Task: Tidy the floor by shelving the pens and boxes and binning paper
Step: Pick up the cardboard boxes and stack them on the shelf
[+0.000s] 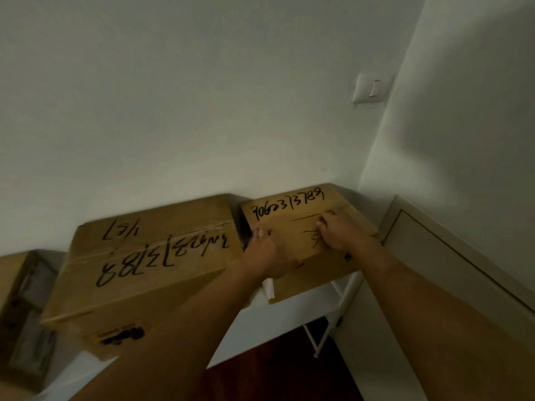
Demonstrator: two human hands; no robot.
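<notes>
**Both hands on the small box, top of the shelf**

Left hand [265,250]: laid on the near left part of the small cardboard box [292,224], at its left edge, fingers bent over the lid. Whether they curl round the edge cannot be told through the blur. Right hand [337,231]: palm down on the lid, fingers bent, tips pressing near the centre seam. Nothing is enclosed in either hand.

Both forearms are bare and extended upward and forward from the lower frame, converging on the box.

The small box is brown corrugated card, rectangular, with black handwritten digits on top. It sits on the white shelf [292,311] in the wall corner, its near end overhanging the shelf edge. Just beside it, to the left, lies a larger cardboard box [150,270], taped along its seam and also marked in black. A white wall switch [372,88] is mounted above.
</notes>
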